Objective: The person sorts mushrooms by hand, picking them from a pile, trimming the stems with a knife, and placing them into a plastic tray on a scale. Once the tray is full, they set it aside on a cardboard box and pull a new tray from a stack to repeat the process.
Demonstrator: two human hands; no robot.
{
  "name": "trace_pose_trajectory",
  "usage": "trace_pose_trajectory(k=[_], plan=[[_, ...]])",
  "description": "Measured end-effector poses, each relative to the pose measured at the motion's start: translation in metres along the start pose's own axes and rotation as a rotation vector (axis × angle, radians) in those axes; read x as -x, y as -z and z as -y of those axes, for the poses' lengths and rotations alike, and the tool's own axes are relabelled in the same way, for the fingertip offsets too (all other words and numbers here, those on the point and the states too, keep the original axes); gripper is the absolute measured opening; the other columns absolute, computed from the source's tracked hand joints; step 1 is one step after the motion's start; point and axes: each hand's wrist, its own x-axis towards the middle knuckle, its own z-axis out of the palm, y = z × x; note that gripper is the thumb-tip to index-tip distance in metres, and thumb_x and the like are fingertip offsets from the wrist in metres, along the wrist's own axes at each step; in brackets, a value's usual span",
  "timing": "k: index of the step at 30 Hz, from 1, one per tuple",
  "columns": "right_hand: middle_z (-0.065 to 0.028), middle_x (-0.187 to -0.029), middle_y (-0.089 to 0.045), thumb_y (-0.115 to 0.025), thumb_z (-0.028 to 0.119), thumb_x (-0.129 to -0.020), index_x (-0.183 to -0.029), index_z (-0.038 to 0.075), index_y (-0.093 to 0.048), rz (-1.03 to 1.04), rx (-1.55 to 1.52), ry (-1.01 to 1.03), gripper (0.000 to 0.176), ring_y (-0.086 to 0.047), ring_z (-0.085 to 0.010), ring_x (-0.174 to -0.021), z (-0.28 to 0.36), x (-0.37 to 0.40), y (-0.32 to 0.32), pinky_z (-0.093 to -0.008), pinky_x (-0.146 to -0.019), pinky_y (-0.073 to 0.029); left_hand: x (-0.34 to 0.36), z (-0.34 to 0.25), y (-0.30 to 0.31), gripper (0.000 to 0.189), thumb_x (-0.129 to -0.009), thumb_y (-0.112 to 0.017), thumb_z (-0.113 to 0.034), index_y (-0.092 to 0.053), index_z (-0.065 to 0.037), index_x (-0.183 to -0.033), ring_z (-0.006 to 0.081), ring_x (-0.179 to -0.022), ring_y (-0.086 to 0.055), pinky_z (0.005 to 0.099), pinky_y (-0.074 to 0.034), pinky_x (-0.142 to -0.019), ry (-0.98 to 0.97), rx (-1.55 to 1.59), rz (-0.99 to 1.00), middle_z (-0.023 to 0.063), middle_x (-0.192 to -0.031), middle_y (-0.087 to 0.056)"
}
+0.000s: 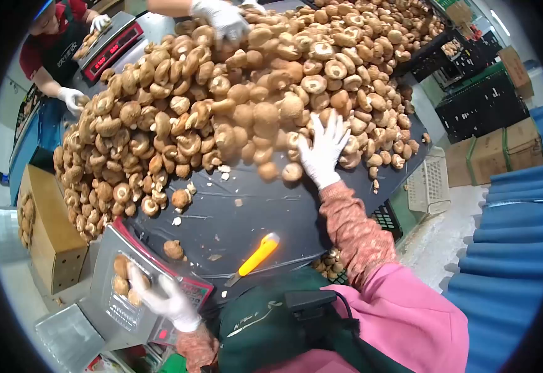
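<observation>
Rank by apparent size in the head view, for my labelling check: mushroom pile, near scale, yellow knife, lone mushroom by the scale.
1. mushroom pile
2. scale, though nearness to the camera enlarges it
3. knife
4. lone mushroom

- Black-sheeted table fills the middle
- Cardboard boxes and black crates stand beyond its right edge
- White basket on pale floor
- Blue corrugated sheets far right
</observation>
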Motion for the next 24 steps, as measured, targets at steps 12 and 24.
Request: trace_pose_trajectory(k=[12, 24], plan=[[-0.0153, -0.124, -0.061, -0.068, 0.01, -0.082, -0.13, 0.005, -0.056, 0.168, -0.637, 0.509, 0.05, -0.06, -0.0326, -0.113, 0.024, 0.032, 0.028, -0.0419, -0.095, -0.049, 0.049, -0.033, -0.097, 0.064, -0.081, -0.072, -0.006, -0.046, 0.004, -0.139, 0.0402, -0.128, -0.05, 0.0455, -0.039, -0.109, -0.274, 0.1, 0.802, 0.0251, -0.144, -0.047], [-0.0053, -0.116, -0.063, -0.067, 0.017, -0.078, -0.112, 0.015, -0.063, -0.152, 0.054, 0.404, 0.034, -0.057, -0.0254, -0.109, -0.049, -0.115, 0.009, -0.0419, -0.093, -0.041, 0.044, -0.028, -0.093, 0.062, -0.084, -0.071, -0.008, -0.048, 0.003, -0.139, 0.0393, -0.128, -0.052, 0.0448, -0.042, -0.107, -0.221, 0.129, 0.712, 0.0245, -0.144, -0.049]])
